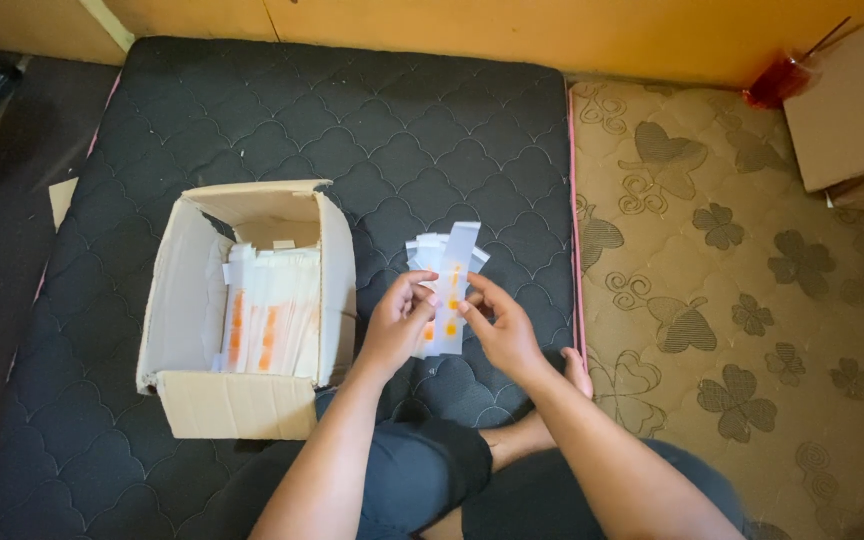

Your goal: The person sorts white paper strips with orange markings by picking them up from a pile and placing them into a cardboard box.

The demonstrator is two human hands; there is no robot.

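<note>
Both hands are raised over the black quilted mattress [252,110], toward its right edge, above the person's crossed legs. The left hand [397,325] has its fingers [420,290] closed around a fanned bundle of white paper strips [450,275] with orange marks. The right hand [502,335] meets the bundle from the right, its fingers [472,308] pinched on the lower edge of the front strip.

An open cardboard box [187,290] sits on the mattress left of the hands, near the front edge, its flaps folded out. More white strips with orange marks [267,320] stand packed on edge inside it.

Right of the mattress lies a tan floral mat [752,300]. A second cardboard box [847,110] rests at the mat's far right corner, with a red plastic bag [777,80] just beside it.
</note>
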